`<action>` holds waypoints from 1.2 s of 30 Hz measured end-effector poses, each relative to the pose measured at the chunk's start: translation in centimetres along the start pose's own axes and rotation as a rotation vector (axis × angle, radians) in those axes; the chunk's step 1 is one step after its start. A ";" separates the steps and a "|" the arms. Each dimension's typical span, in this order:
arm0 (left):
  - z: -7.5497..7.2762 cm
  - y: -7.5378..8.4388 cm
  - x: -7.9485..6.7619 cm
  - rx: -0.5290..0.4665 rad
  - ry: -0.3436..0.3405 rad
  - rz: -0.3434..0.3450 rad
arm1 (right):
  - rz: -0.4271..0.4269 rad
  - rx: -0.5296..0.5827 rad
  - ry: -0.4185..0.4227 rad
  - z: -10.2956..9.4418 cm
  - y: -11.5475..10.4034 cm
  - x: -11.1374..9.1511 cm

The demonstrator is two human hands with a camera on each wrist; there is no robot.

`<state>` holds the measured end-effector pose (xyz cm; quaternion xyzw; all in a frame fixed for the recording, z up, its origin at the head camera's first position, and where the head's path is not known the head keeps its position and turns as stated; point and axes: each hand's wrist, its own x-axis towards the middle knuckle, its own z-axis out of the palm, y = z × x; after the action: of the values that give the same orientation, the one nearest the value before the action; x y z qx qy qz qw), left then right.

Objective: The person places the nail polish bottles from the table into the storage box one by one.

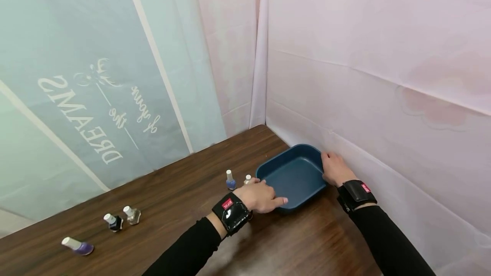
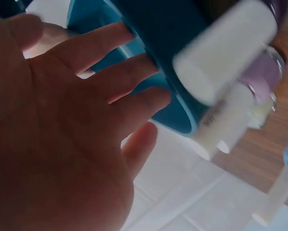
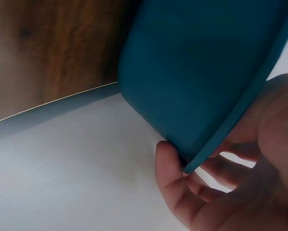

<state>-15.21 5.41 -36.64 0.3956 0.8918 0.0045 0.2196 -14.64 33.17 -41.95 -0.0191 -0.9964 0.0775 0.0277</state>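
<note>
A dark blue rectangular tray (image 1: 295, 178) sits near the table's far right corner. My right hand (image 1: 337, 169) grips its right rim; in the right wrist view the thumb (image 3: 169, 161) lies along the outer wall and the other fingers are over the rim. My left hand (image 1: 258, 197) is at the opposite edge, its fingers loosely extended with the fingertips (image 2: 146, 62) right at the rim in the left wrist view. Just beyond the left hand stand a blue nail polish bottle (image 1: 231, 182) and another white-capped bottle (image 1: 247, 178), partly hidden by that hand.
On the wooden table (image 1: 184, 182), farther left, are a dark nail polish bottle (image 1: 115, 223), a clear-gold one (image 1: 132, 216) and a purple one (image 1: 81, 247). A pale pink curtain (image 1: 368, 76) borders the right side, and a blue-green printed curtain (image 1: 96, 76) hangs behind.
</note>
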 end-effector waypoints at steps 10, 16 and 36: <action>1.8 1.5 -1.1 0.181 0.065 0.090 | -0.062 -0.040 0.082 0.5 0.6 -0.9; 3.3 1.4 -2.3 0.129 0.094 0.124 | -0.122 -0.051 0.137 1.2 0.5 -1.4; 11.8 1.5 -8.4 0.207 0.464 0.408 | -0.055 0.054 -0.079 1.0 0.2 -8.1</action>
<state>-4.55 -1.47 -43.79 0.5748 0.8161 0.0475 -0.0361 -6.60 32.83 -43.43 0.0122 -0.9944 0.1044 -0.0091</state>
